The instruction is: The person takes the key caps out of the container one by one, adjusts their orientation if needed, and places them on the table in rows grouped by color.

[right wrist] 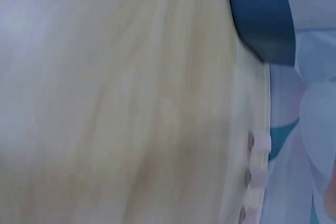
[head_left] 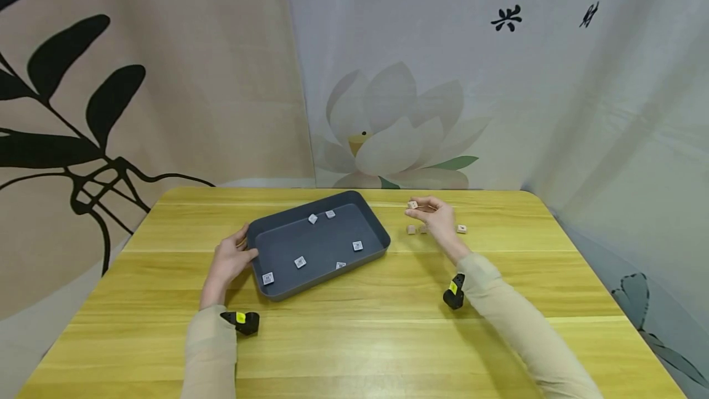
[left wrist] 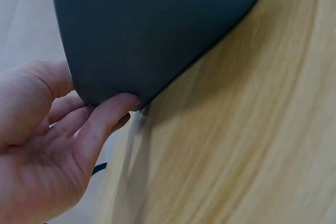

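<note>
My left hand [head_left: 229, 258] grips the left end of a dark grey rectangular tray [head_left: 317, 288], thumb at the rim. Up close in the left wrist view, the fingers [left wrist: 107, 116] curl at the tray's corner. Several small white cubes with dark printed marks lie scattered in the tray, one of them a cube [head_left: 268, 278] near its front left corner. Between thumb and fingertips, my right hand [head_left: 439, 221] pinches another small cube [head_left: 412, 204] above the table, right of the tray. In the right wrist view only a sliver of that hand shows.
On the wooden table [head_left: 354, 350], a row of loose cubes sits below and beside the right hand, including a cube [head_left: 411, 229] at the left and a cube [head_left: 462, 229] at the right. A printed curtain [head_left: 221, 79] hangs behind the table's back edge.
</note>
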Demonstrator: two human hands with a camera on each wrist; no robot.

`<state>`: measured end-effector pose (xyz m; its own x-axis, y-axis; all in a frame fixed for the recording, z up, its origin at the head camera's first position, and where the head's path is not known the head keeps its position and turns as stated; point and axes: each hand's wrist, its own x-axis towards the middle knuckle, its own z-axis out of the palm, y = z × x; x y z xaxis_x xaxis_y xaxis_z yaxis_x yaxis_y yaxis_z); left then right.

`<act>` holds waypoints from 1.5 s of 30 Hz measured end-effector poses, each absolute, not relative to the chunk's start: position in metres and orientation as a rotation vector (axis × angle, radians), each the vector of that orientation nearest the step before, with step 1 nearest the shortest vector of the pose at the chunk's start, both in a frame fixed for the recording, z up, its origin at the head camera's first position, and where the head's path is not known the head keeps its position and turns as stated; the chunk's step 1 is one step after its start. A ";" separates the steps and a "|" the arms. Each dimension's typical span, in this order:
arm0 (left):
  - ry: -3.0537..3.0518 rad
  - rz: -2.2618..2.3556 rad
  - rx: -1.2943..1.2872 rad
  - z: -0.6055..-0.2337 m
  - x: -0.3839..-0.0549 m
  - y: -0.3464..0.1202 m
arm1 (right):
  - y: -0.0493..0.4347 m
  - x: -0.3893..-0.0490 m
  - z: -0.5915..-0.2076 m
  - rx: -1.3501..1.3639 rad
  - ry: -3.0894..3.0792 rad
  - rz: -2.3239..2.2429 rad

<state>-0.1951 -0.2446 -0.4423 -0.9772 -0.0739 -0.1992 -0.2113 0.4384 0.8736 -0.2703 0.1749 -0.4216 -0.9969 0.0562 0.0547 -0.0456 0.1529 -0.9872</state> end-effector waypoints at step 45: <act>2.556 1.576 -0.228 -0.443 -0.195 -0.244 | 0.322 -0.273 -0.452 -0.125 -2.827 1.177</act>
